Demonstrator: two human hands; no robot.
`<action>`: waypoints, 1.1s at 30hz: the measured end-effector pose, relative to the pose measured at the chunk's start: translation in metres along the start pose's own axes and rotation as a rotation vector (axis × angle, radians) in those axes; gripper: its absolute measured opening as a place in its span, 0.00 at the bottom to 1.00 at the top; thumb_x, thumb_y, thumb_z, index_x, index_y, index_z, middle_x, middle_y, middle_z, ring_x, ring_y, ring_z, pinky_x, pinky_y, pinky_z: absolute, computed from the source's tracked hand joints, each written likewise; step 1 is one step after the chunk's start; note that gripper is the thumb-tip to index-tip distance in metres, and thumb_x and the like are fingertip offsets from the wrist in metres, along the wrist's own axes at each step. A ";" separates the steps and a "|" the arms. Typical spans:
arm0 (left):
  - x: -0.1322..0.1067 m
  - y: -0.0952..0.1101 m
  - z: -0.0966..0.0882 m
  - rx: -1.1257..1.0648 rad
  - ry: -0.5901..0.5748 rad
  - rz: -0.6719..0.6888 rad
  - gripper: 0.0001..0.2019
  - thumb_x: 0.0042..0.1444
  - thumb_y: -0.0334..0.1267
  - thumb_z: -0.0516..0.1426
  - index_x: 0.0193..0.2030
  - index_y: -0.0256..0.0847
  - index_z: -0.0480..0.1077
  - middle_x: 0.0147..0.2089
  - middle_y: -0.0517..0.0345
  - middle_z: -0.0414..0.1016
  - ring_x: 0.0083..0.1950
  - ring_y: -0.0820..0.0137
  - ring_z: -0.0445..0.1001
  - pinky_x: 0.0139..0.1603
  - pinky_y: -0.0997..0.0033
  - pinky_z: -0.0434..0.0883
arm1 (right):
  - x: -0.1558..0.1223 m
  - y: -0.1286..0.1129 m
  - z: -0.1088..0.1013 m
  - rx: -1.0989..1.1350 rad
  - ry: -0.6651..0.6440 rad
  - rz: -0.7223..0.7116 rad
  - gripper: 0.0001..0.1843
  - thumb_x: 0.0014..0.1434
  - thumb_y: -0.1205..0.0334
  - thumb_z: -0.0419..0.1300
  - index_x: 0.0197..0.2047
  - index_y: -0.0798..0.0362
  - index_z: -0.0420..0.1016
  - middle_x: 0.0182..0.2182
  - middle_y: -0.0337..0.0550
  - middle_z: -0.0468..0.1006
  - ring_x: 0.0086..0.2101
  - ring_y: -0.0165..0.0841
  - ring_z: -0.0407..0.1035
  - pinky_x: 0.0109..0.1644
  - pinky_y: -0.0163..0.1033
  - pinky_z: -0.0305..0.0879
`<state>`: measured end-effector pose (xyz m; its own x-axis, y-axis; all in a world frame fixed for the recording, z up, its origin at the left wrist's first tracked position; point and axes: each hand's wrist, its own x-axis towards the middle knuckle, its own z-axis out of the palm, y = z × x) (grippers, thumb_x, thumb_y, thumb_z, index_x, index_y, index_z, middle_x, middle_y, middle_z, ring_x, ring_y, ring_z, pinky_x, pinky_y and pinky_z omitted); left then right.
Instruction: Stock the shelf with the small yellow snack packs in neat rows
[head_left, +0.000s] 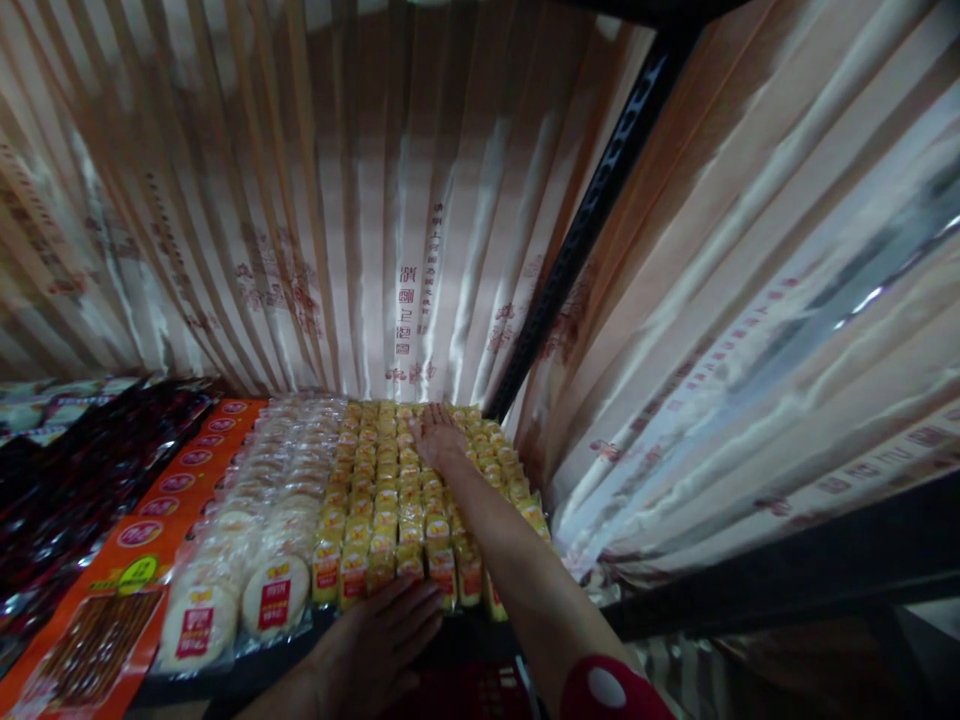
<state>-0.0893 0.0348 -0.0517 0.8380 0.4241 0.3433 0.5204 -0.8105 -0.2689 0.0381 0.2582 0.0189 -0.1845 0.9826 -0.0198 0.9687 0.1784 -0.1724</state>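
Note:
Rows of small yellow snack packets point(386, 500) lie closely packed on a shelf in the head view. My right hand point(439, 437) reaches over them to the back rows and rests on or just above the packets, palm down with the fingers stretched out. Near the front edge is my left hand point(379, 640), its fingers extended and close together. Those fingertips are at the front ends of the yellow packets; whether they press on them I cannot tell. Neither hand appears to hold anything.
To the left stand rows of round white crackers point(275, 595) in clear wrappers, orange snack packs point(124, 570) and dark shiny packets point(67, 490). A printed pale curtain point(367, 220) hangs behind and to the right. A black perforated post point(592, 215) rises at the back right corner.

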 end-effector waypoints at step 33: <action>-0.003 0.001 -0.008 -0.030 -0.047 0.009 0.25 0.60 0.48 0.47 0.61 0.38 0.59 0.66 0.53 0.56 0.69 0.66 0.42 0.68 0.60 0.36 | -0.147 0.030 -0.023 0.435 0.596 -0.114 0.27 0.66 0.55 0.36 0.62 0.58 0.56 0.63 0.50 0.55 0.63 0.35 0.46 0.65 0.48 0.47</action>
<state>-0.0926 0.0300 -0.0460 0.8497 0.4352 0.2979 0.5085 -0.8257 -0.2441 0.0981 0.1200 0.0394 -0.0390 0.8423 0.5375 0.7732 0.3662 -0.5177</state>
